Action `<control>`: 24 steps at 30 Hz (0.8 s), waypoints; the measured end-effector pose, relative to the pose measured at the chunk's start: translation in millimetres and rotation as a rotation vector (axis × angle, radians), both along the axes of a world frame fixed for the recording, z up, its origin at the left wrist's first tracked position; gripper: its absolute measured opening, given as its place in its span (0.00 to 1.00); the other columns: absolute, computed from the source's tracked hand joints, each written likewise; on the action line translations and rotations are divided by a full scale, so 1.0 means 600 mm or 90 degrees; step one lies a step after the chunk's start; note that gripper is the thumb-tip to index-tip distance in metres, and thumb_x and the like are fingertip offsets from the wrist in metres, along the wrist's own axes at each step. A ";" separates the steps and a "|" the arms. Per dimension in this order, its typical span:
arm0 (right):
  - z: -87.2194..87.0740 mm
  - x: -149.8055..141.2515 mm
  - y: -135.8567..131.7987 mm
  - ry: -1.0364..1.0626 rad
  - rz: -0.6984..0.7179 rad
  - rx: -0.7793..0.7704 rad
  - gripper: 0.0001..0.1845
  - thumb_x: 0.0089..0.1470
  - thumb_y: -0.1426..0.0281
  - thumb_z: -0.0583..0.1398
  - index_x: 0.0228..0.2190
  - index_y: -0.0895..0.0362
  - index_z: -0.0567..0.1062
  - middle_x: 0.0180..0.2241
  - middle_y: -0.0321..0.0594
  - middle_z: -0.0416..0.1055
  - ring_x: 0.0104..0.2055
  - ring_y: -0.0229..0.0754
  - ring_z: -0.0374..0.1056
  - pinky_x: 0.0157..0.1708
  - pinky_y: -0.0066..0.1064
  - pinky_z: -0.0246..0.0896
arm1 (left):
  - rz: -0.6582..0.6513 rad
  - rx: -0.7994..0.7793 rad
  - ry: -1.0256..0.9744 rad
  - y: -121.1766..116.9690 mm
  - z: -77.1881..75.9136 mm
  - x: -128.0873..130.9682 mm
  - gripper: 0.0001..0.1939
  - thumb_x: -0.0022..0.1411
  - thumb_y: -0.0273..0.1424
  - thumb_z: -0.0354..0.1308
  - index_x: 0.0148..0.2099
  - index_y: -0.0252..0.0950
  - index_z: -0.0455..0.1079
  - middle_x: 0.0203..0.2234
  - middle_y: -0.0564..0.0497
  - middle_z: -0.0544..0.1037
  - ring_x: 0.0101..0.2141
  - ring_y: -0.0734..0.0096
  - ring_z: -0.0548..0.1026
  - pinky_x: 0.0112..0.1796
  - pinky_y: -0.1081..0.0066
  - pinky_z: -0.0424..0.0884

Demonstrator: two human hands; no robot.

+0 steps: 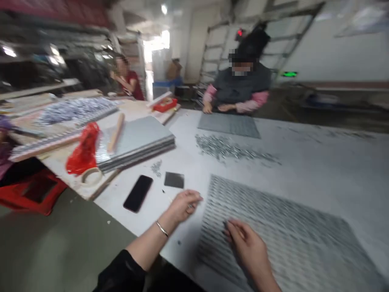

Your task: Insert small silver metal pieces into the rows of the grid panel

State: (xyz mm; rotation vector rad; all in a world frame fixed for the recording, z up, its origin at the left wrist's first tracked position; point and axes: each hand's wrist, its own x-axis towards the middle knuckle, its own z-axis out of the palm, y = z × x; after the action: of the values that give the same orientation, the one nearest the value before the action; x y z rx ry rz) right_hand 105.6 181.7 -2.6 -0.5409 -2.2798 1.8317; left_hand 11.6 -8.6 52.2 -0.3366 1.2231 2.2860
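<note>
My left hand (pixel 183 205), with a bracelet at the wrist and a ring, is above the white tabletop near the left edge of a grey sheet (pixel 282 227) patterned with rows. Its fingers are curled together, and anything in them is too small to make out. Over the sheet's left part, my right hand (pixel 247 243) is closed in a pinch; a dark spot shows at the fingertips, too blurred to name. Beyond the sheet lies a loose heap of small shiny metal-like pieces (pixel 226 148). A small dark square plate (pixel 174 180) lies beyond my left hand.
A phone (pixel 138 193) lies left of my hands. Stacked grey sheets (pixel 136 138) bear a wooden stick (pixel 116 132), with a red plastic bag (pixel 85 150) and tape roll (pixel 91 176) alongside. Across the table a co-worker (pixel 240 85) has both hands at another grey sheet (pixel 229 124).
</note>
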 end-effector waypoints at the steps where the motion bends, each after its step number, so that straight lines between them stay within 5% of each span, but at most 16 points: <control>1: 0.006 -0.001 0.004 -0.008 -0.011 -0.037 0.24 0.43 0.46 0.63 0.32 0.53 0.74 0.30 0.51 0.77 0.30 0.54 0.77 0.25 0.40 0.74 | -0.003 0.002 0.001 -0.001 0.000 0.003 0.17 0.38 0.28 0.73 0.30 0.32 0.70 0.23 0.50 0.74 0.18 0.85 0.58 0.17 0.79 0.38; 8: 0.006 -0.026 0.026 -0.005 0.027 0.047 0.18 0.50 0.53 0.59 0.29 0.56 0.74 0.21 0.39 0.73 0.24 0.46 0.72 0.20 0.31 0.67 | -0.115 -0.032 -0.007 0.011 -0.031 0.018 0.23 0.40 0.38 0.75 0.29 0.31 0.68 0.21 0.55 0.69 0.16 0.88 0.54 0.15 0.80 0.39; 15: -0.013 -0.071 0.014 0.045 0.001 0.250 0.13 0.54 0.62 0.54 0.28 0.56 0.74 0.24 0.39 0.75 0.27 0.44 0.71 0.31 0.32 0.64 | -0.174 -0.098 0.044 0.028 -0.058 0.021 0.22 0.46 0.42 0.72 0.30 0.31 0.69 0.19 0.54 0.71 0.14 0.88 0.53 0.16 0.79 0.39; 24: -0.012 -0.114 0.003 0.005 -0.012 0.318 0.12 0.55 0.64 0.54 0.27 0.56 0.75 0.25 0.40 0.75 0.28 0.45 0.71 0.32 0.32 0.62 | -0.240 -0.101 0.085 0.017 -0.071 0.022 0.21 0.51 0.45 0.68 0.32 0.33 0.68 0.16 0.59 0.64 0.15 0.85 0.52 0.17 0.77 0.41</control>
State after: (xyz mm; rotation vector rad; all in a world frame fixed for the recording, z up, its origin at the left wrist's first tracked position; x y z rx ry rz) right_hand 37.2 183.7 -9.7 -0.4635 -2.5779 1.1766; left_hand 24.7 1.8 9.4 -0.0039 1.4045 1.9185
